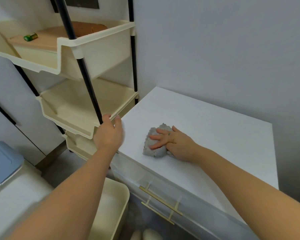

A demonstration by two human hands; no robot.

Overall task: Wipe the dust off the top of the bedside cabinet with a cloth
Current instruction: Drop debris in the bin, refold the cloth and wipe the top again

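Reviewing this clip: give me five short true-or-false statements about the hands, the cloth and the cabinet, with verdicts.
1. The right hand presses a grey cloth on the cabinet top. True.
2. The left hand holds the cloth. False: it is open at the cabinet's left edge, by the rack.
3. The cloth lies in the far right corner. False: it is near the front left.
4. The drawer has a gold handle. True.
5. A green battery lies on the cabinet top. False: it is in the rack's top tray.
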